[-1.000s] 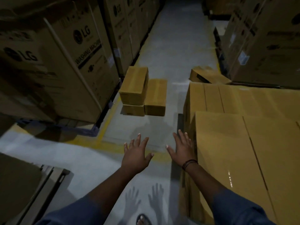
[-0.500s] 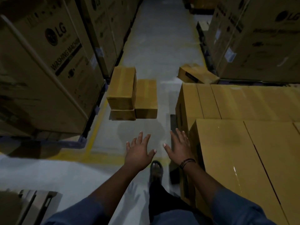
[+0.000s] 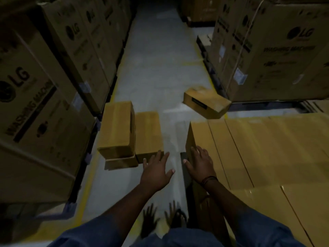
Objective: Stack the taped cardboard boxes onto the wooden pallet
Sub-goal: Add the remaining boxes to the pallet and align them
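Three small taped boxes sit on the floor (image 3: pixel 160 72) just ahead of the left fingers (image 3: pixel 164 156): a low box (image 3: pixel 148 134), and at its far-left side a raised box (image 3: pixel 115 131) resting on a bottom box (image 3: pixel 121 162). A fourth, the tilted box (image 3: pixel 206 102), lies well beyond the right fingers (image 3: pixel 203 152), one end lifted. Directly under and to the right of those right fingers runs a broad block of stacked boxes (image 3: pixel 267 148), tops level, seams parallel. Left hand (image 3: pixel 156 173) held out palm down, fingers spread wide, holding nothing; tips overlap the low box's near corner, contact not clear. Right hand (image 3: pixel 200 164) likewise spread and holding nothing, at the near corner of the stacked boxes; contact not clear. Dark wristband (image 3: pixel 208 180) on the right wrist, blue sleeves (image 3: pixel 258 229) below. Tall washing-machine cartons (image 3: pixel 35 104) wall the aisle left of the hands, more cartons (image 3: pixel 276 59) far right. Yellow line (image 3: pixel 90 175) on the floor left of the left hand. Dim light, some blur.
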The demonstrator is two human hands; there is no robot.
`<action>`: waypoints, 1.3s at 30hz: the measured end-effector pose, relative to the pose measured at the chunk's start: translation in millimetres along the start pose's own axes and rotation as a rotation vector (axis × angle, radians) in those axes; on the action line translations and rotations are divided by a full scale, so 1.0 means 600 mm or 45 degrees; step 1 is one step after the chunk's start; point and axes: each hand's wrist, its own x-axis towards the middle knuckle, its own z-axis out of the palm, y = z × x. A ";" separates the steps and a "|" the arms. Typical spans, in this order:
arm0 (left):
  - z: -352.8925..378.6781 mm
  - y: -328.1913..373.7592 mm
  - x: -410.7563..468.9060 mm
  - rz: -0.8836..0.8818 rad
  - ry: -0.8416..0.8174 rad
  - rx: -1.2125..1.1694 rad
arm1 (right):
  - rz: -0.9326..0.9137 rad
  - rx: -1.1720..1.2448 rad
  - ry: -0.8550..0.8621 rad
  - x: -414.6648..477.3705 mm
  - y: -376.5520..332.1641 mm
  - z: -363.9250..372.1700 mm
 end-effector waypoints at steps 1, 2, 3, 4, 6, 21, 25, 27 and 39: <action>-0.010 0.007 0.037 0.029 -0.003 0.009 | 0.014 -0.006 -0.004 0.032 0.004 -0.007; -0.019 0.014 0.069 0.051 -0.014 0.011 | 0.029 -0.019 -0.012 0.058 0.007 -0.015; -0.026 0.022 0.097 0.063 -0.028 0.006 | 0.053 -0.028 -0.023 0.078 0.011 -0.021; -0.031 0.030 0.121 0.074 -0.031 -0.008 | 0.081 -0.023 -0.030 0.096 0.014 -0.026; -0.039 0.041 0.171 0.114 -0.053 -0.015 | 0.127 -0.003 -0.025 0.131 0.023 -0.033; -0.152 0.066 0.687 0.460 -0.282 0.089 | 0.590 0.016 0.102 0.491 0.112 -0.067; -0.187 0.124 0.815 0.665 -0.264 0.185 | 0.673 0.080 0.237 0.595 0.096 -0.100; -0.193 0.148 0.849 0.718 -0.296 0.189 | 0.728 0.117 0.268 0.624 0.094 -0.107; -0.188 0.228 1.122 0.877 -0.502 0.309 | 0.981 0.147 0.376 0.827 0.226 -0.131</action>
